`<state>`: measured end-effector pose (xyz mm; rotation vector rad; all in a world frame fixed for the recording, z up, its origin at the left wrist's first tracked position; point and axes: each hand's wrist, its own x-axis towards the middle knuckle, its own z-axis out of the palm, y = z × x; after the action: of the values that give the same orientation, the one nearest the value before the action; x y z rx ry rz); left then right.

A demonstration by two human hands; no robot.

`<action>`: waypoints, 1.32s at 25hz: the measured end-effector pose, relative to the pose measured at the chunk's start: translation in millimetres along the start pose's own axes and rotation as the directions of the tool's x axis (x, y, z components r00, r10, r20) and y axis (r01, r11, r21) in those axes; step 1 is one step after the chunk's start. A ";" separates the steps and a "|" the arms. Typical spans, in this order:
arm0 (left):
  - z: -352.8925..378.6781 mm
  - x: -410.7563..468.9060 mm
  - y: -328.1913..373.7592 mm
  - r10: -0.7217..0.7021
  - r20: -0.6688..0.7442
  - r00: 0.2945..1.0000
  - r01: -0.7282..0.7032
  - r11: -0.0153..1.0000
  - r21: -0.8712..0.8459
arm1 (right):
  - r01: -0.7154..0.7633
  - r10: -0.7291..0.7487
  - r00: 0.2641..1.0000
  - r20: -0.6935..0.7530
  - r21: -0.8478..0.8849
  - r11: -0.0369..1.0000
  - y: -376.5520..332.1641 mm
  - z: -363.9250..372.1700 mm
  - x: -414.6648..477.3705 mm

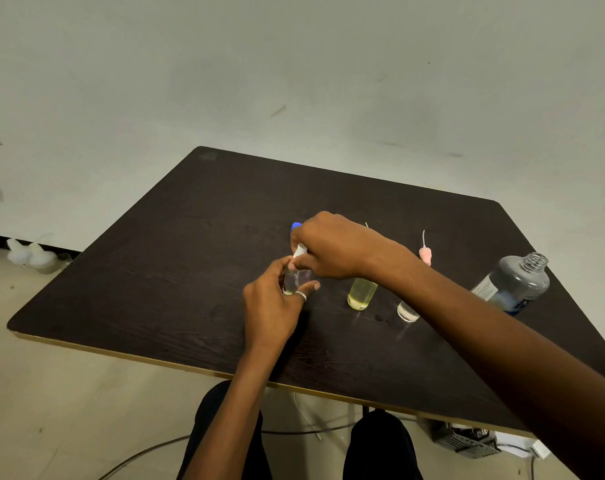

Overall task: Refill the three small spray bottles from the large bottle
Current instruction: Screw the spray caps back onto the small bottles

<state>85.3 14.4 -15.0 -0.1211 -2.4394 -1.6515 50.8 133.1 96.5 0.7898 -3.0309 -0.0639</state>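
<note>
Both hands at work on one small spray bottle

We see the left hand curled round the clear small bottle standing on the dark table, while the right hand pinches the white spray head at its neck. Just right stand the yellow small bottle and another clear small one, partly behind the forearm. The pink spray head lies beyond them, and the uncapped large bottle is near the table's right edge.

Open table at left, yellow bottle, large bottle obstructing right
</note>
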 end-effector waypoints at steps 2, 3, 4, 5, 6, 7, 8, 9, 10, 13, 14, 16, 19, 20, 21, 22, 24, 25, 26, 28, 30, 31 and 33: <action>1.1 -1.4 1.3 0.005 -0.026 1.000 -0.004 0.999 0.031 | -0.035 0.032 0.999 -0.035 -0.071 0.997 -1.0 3.7 -2.0; 1.9 -2.7 2.2 0.011 -0.040 0.999 -0.009 0.999 0.051 | -0.050 0.044 0.998 -0.053 -0.105 0.993 -2.5 4.9 -3.7; 2.7 -4.0 3.0 0.016 -0.052 0.998 -0.013 0.998 0.065 | -0.065 0.056 0.996 -0.071 -0.133 0.989 -4.3 5.3 -5.4; 3.8 -5.1 3.4 0.019 -0.063 0.998 -0.015 0.997 0.072 | -0.085 0.073 0.994 -0.085 -0.152 0.985 -6.1 5.6 -6.8; 4.7 -6.2 3.7 0.018 -0.072 0.997 -0.013 0.997 0.076 | -0.107 0.092 0.991 -0.099 -0.160 0.981 -8.2 6.1 -7.6; 5.5 -6.9 3.7 0.014 -0.078 0.997 -0.008 0.997 0.080 | -0.129 0.111 0.987 -0.113 -0.161 0.978 -10.1 6.9 -7.7; 5.8 -7.0 3.6 0.011 -0.081 0.997 -0.005 0.997 0.082 | -0.149 0.129 0.983 -0.127 -0.161 0.976 -12.1 7.6 -7.5; 6.1 -7.0 3.2 0.010 -0.082 0.997 -0.003 0.997 0.082 | -0.171 0.149 0.979 -0.139 -0.162 0.972 -13.5 8.7 -7.0; 6.3 -6.7 2.9 0.009 -0.083 0.996 -0.002 0.997 0.082 | -0.194 0.170 0.974 -0.149 -0.162 0.967 -14.7 9.4 -6.4; 5.6 -6.9 3.5 0.005 -0.085 0.996 0.003 0.996 0.088 | -0.242 0.215 0.962 -0.168 -0.160 0.957 -18.1 9.8 -6.1; 5.3 -6.9 4.1 0.005 -0.086 0.996 0.003 0.996 0.092 | -0.253 0.225 0.958 -0.176 -0.159 0.954 -18.9 10.0 -6.1; 4.2 -7.5 5.8 0.007 -0.086 0.996 0.002 0.995 0.098 | -0.268 0.236 0.951 -0.201 -0.152 0.951 -20.8 10.9 -5.9; 3.6 -8.4 6.8 0.009 -0.081 0.997 0.000 0.995 0.102 | -0.292 0.258 0.941 -0.220 -0.140 0.946 -23.8 12.1 -5.9; 3.7 -8.1 6.5 0.008 -0.078 0.997 0.000 0.995 0.103 | -0.297 0.263 0.939 -0.222 -0.137 0.945 -24.8 11.6 -6.2; 3.6 -8.2 6.6 0.007 -0.077 0.997 0.001 0.995 0.104 | -0.301 0.267 0.938 -0.223 -0.132 0.945 -25.8 10.9 -6.8; 3.1 -8.3 7.0 0.007 -0.077 0.997 0.001 0.994 0.106 | -0.302 0.269 0.937 -0.222 -0.129 0.945 -26.4 10.0 -7.3; 2.5 -8.8 7.9 0.009 -0.076 0.997 -0.001 0.994 0.110 | -0.298 0.268 0.941 -0.205 -0.134 0.945 -27.2 8.1 -8.6; 2.9 -9.2 7.6 0.004 -0.072 0.997 0.004 0.994 0.108 | -0.297 0.270 0.944 -0.189 -0.136 0.945 -27.7 7.3 -10.1; 2.8 -9.6 8.4 0.000 -0.065 0.998 0.007 0.995 0.103 | -0.297 0.272 0.946 -0.178 -0.131 0.946 -28.1 5.9 -11.8; 2.2 -9.2 8.2 -0.001 -0.027 1.000 0.003 0.997 0.074 | -0.321 0.298 0.934 -0.197 -0.095 0.942 -27.4 -0.4 -17.3; 0.0 -9.7 8.0 -0.026 0.036 0.999 0.024 0.998 0.059 | -0.368 0.353 0.904 -0.242 -0.015 0.930 -20.8 -12.8 -27.1; -2.1 -12.1 7.7 -0.057 0.054 0.997 0.053 0.996 0.069 | -0.384 0.379 0.888 -0.261 0.032 0.923 -15.0 -20.0 -32.8; -8.0 -23.1 8.6 -0.083 -0.018 0.996 0.084 0.994 0.076 | -0.396 0.415 0.862 -0.290 0.125 0.910 0.8 -34.8 -45.7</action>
<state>110.3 11.2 -9.0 0.0045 -2.5257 -1.5828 90.9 154.8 131.4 0.1231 -2.8288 0.1443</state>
